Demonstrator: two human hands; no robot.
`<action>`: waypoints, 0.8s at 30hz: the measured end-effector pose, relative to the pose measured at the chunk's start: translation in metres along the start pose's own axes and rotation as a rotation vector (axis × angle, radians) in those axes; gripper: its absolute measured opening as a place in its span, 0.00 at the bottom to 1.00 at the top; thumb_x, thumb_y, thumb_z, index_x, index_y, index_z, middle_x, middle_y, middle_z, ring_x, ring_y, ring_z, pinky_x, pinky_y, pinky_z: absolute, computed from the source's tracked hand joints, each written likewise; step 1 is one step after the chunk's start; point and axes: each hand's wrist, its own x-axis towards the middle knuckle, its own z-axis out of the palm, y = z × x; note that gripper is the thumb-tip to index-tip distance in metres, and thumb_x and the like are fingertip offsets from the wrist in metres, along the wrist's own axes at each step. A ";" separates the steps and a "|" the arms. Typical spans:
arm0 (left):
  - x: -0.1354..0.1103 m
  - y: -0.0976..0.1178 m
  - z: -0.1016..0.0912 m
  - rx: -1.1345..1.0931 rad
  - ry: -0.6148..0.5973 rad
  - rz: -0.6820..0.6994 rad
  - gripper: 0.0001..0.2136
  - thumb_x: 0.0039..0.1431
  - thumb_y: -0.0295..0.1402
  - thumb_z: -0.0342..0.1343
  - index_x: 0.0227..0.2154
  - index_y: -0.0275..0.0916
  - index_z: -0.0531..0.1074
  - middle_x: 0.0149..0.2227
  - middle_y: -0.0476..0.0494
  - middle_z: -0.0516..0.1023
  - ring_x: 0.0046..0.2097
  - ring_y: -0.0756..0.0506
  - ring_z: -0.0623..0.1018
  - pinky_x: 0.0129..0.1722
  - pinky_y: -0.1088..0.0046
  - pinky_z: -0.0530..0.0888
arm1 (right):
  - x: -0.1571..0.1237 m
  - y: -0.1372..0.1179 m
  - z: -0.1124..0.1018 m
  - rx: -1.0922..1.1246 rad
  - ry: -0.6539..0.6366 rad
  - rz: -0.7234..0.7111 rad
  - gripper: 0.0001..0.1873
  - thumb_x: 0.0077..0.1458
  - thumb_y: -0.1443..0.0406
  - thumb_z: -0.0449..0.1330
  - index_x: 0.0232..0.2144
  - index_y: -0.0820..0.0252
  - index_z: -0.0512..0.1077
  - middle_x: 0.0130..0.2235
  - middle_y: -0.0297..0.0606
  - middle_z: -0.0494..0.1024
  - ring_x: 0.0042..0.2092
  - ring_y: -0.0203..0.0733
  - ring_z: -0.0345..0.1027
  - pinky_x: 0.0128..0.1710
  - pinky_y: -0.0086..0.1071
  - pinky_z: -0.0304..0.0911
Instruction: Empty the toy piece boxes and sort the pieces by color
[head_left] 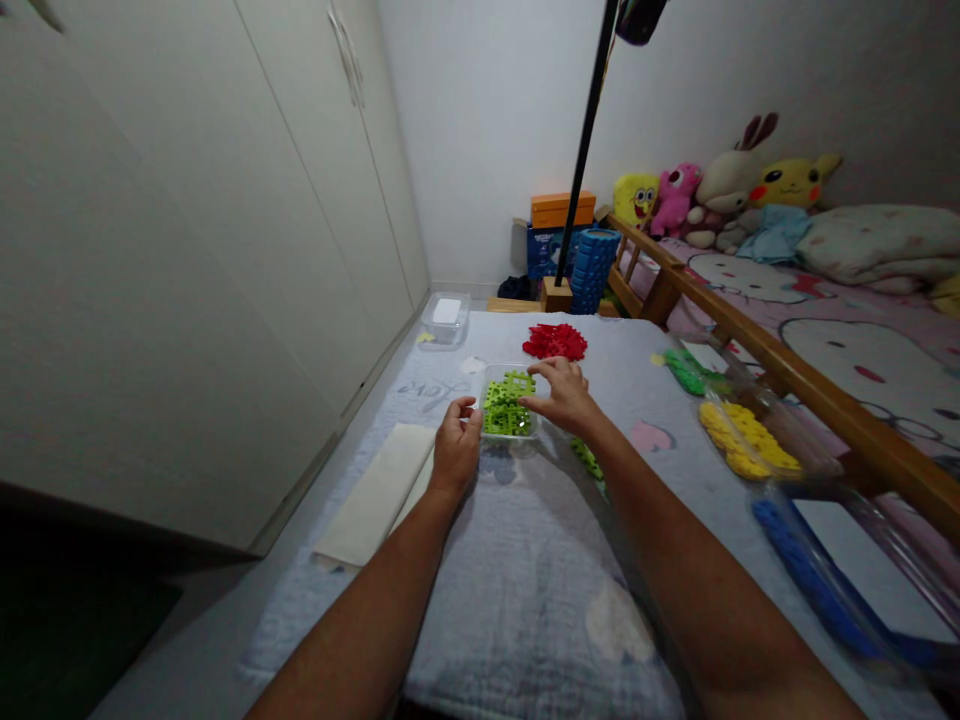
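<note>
Flanked on both sides

Green pieces (504, 412) sit in a clear box (492, 369) between my left grip (456, 445), probably bracing it, and my right grip (564, 393), fingers parted. Whether either pinches anything, I can't tell. Red pieces (555, 342) lie beyond.

Loose green pieces (585, 457) partly behind right forearm (675, 540), black pole (589, 150) partly out of frame.
</note>
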 end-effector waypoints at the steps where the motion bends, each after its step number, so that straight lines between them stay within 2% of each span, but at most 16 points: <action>1: 0.000 0.001 0.000 0.001 -0.001 0.000 0.16 0.61 0.42 0.53 0.48 0.39 0.71 0.36 0.48 0.73 0.30 0.51 0.72 0.29 0.76 0.70 | 0.004 -0.003 0.004 -0.021 0.001 0.016 0.27 0.49 0.53 0.69 0.51 0.49 0.75 0.57 0.46 0.68 0.58 0.60 0.58 0.55 0.53 0.58; 4: -0.001 0.003 0.000 -0.001 -0.003 -0.005 0.16 0.61 0.42 0.53 0.48 0.39 0.71 0.36 0.48 0.73 0.30 0.51 0.72 0.30 0.76 0.70 | 0.007 -0.004 0.011 -0.077 0.014 0.067 0.30 0.50 0.53 0.69 0.54 0.51 0.73 0.61 0.47 0.66 0.60 0.62 0.56 0.58 0.56 0.55; 6: -0.001 0.002 0.000 -0.004 -0.003 -0.005 0.16 0.61 0.42 0.53 0.48 0.38 0.71 0.36 0.47 0.73 0.31 0.50 0.73 0.30 0.76 0.71 | 0.003 0.002 0.008 -0.087 0.013 0.091 0.30 0.51 0.53 0.68 0.56 0.51 0.72 0.62 0.48 0.65 0.61 0.62 0.56 0.58 0.56 0.55; 11: 0.000 -0.002 0.001 -0.008 0.000 -0.009 0.17 0.61 0.42 0.53 0.48 0.39 0.71 0.36 0.48 0.73 0.31 0.51 0.72 0.31 0.76 0.70 | -0.021 0.034 -0.019 -0.092 0.005 0.102 0.24 0.55 0.55 0.64 0.53 0.54 0.73 0.61 0.48 0.68 0.60 0.59 0.60 0.57 0.51 0.58; 15: 0.000 -0.003 0.000 0.015 -0.005 -0.001 0.17 0.62 0.42 0.52 0.48 0.39 0.71 0.37 0.48 0.73 0.31 0.51 0.72 0.32 0.75 0.70 | -0.047 0.060 -0.038 -0.126 -0.168 0.101 0.22 0.56 0.57 0.63 0.51 0.58 0.74 0.54 0.48 0.73 0.58 0.54 0.64 0.58 0.45 0.57; 19: 0.000 -0.001 0.000 0.033 -0.014 0.003 0.18 0.62 0.43 0.52 0.49 0.38 0.70 0.38 0.47 0.73 0.30 0.51 0.71 0.32 0.75 0.70 | -0.075 0.067 -0.041 -0.215 -0.370 0.113 0.27 0.51 0.56 0.67 0.52 0.60 0.73 0.52 0.50 0.74 0.55 0.54 0.66 0.56 0.41 0.58; 21: 0.000 -0.001 0.000 0.035 -0.021 0.005 0.18 0.61 0.43 0.52 0.49 0.38 0.71 0.37 0.47 0.73 0.30 0.51 0.71 0.31 0.75 0.70 | -0.083 0.064 -0.038 -0.237 -0.397 0.124 0.27 0.49 0.56 0.68 0.51 0.60 0.74 0.51 0.50 0.73 0.54 0.55 0.66 0.54 0.40 0.59; 24: 0.000 -0.001 0.000 0.033 -0.026 0.007 0.19 0.61 0.43 0.53 0.50 0.38 0.71 0.37 0.48 0.73 0.29 0.51 0.72 0.30 0.75 0.70 | -0.087 0.059 -0.033 -0.215 -0.373 0.120 0.25 0.49 0.60 0.66 0.50 0.62 0.73 0.49 0.49 0.72 0.52 0.53 0.66 0.52 0.38 0.59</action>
